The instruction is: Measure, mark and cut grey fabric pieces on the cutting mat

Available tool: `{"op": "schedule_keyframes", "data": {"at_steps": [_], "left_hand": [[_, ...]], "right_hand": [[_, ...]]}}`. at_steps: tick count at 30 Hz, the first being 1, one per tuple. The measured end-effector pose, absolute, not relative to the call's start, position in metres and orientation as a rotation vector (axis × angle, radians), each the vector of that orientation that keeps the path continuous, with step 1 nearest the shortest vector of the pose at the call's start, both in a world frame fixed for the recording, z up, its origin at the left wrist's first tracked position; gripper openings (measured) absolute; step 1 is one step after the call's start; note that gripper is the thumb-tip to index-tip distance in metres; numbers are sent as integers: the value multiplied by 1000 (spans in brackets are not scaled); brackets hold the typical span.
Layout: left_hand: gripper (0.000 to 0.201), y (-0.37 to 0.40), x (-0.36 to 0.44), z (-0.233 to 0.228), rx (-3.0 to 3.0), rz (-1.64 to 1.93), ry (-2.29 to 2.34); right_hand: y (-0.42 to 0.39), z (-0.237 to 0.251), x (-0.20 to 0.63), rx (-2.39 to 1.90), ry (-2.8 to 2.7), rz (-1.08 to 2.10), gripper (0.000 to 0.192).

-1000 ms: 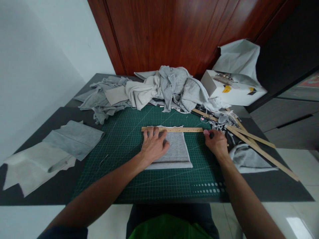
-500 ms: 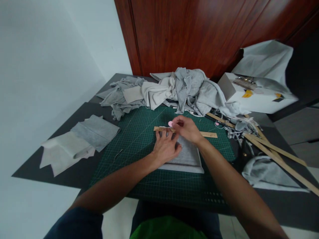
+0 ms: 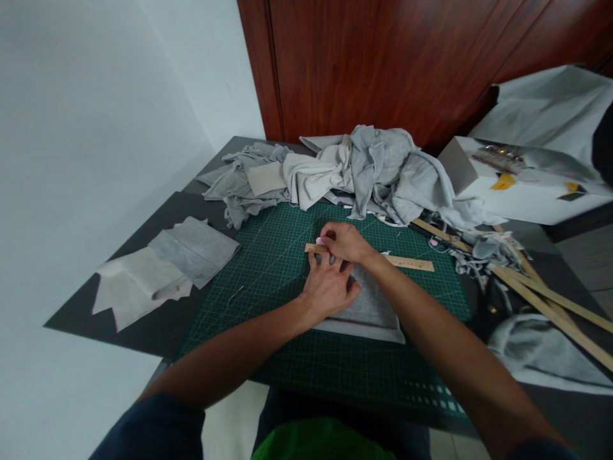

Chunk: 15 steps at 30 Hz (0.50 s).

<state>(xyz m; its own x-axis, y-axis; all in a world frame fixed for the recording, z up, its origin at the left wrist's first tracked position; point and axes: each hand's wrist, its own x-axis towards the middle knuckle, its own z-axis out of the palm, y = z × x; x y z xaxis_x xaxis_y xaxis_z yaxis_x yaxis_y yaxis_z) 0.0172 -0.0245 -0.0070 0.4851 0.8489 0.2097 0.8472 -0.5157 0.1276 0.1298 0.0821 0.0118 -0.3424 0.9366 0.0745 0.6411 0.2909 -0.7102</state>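
Note:
My left hand (image 3: 329,286) lies with spread fingers on a wooden ruler (image 3: 410,263) and the folded grey fabric (image 3: 371,303) beneath it. The fingertips press near the ruler's left end. In my right hand (image 3: 347,243) a small pink disc, which looks like tailor's chalk (image 3: 320,241), is pinched between thumb and fingers. The chalk is at the ruler's far edge, close to its left end. Both hands hide part of the ruler and the top of the fabric. All of this rests on a green cutting mat (image 3: 268,255).
Heaped grey and white cloth (image 3: 383,166) lies along the back. Flat fabric pieces (image 3: 191,252) are at left. On the right are wooden strips (image 3: 550,300), tangled scraps (image 3: 483,252) and a white box (image 3: 517,191). Small tweezers-like metal tool (image 3: 235,294) lies on the mat's left.
My right hand has moved the chalk leftward along the ruler, toward its left end. My left hand stays pressed on the ruler. The whole view has shifted slightly.

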Motion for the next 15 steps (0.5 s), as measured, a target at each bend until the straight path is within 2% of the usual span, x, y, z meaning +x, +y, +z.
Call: {"op": "schedule_keyframes", "data": {"at_steps": [15], "left_hand": [[49,-25,18,-5,2697,347,1557]], "right_hand": [[88,12,124,-1343,-2304,566,9]]}}
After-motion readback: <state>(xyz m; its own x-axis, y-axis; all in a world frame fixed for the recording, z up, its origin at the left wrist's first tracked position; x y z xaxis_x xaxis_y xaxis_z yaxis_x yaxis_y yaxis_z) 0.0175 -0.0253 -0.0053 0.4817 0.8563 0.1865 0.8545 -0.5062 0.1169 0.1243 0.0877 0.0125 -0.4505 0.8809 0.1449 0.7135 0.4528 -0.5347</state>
